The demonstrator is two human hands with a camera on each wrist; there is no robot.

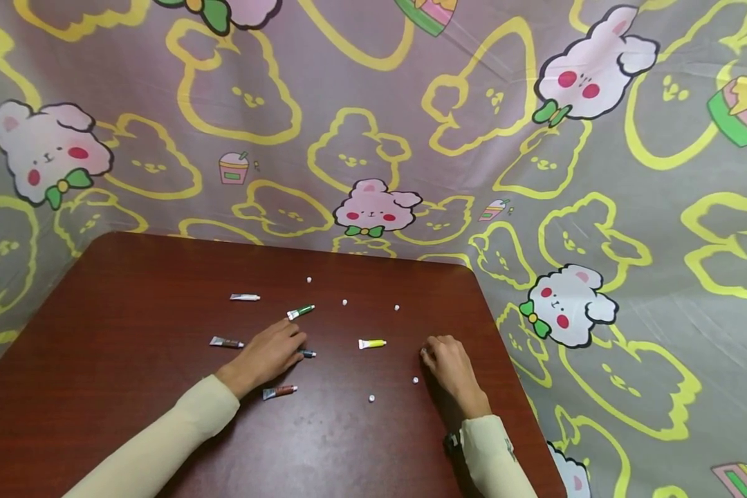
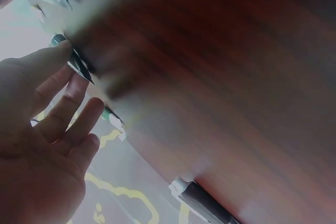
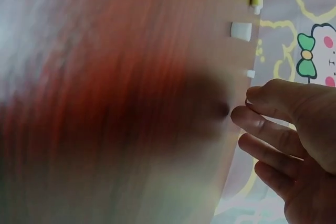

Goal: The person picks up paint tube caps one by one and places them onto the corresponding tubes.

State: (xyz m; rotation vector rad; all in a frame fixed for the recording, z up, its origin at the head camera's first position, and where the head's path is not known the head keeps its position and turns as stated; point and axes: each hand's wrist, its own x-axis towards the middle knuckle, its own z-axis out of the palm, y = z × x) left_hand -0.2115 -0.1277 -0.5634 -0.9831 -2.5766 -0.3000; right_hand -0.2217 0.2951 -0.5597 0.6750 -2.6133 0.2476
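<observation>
My left hand (image 1: pixel 270 354) is at the middle of the table, pinching a small dark paint tube (image 1: pixel 308 353) between thumb and fingers. In the left wrist view this tube (image 2: pixel 79 65) shows at the thumb tip; the hand hides part of it in the head view. Around that hand lie a green tube (image 1: pixel 301 312), a dark brown tube (image 1: pixel 227 342) and a reddish-brown tube (image 1: pixel 280 392). My right hand (image 1: pixel 451 363) rests near the table's right side, fingers loosely bent. Nothing shows between its fingertips in the right wrist view. A yellow tube (image 1: pixel 372 344) lies between the hands.
A white tube (image 1: pixel 245 297) lies at the back left. Several small white caps are scattered about, among them one near the right wrist (image 1: pixel 415 380) and one in front (image 1: pixel 371 398). A patterned cloth (image 1: pixel 367 152) hangs behind the dark red table (image 1: pixel 131 311).
</observation>
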